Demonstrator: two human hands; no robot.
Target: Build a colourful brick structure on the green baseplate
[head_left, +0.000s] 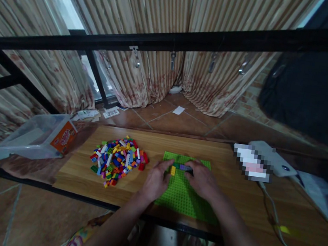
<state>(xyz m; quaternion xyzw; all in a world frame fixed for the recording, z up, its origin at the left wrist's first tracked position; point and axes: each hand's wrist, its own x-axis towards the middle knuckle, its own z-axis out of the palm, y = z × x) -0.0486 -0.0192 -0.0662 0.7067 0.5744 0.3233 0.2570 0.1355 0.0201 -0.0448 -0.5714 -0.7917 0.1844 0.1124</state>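
- Wooden table (155, 142) fills the middle of the frame, with striped curtains and a tiled floor behind it and a black metal bar crossing the upper part of the picture.
- Centre of the frame: a green baseplate (183, 193) lies flat on the table, most of its studs bare.
- Only a short row of bricks (183, 167) sits near its far edge, with 1 yellow brick (173, 170) just below that row; judging by this, the build is barely begun and nearly the whole plate is left to fill.
- The left hand (155, 180) rests on the plate's left edge, fingers curled toward the yellow brick; I cannot tell whether it grips anything.
- The right hand (201, 179) comes in from the lower right, fingertips pinching the right end of the row.
- Left of centre, a loose pile of coloured bricks (117, 160) lies on the table, well apart from the plate.
- Far left: a clear plastic tub (35, 135).
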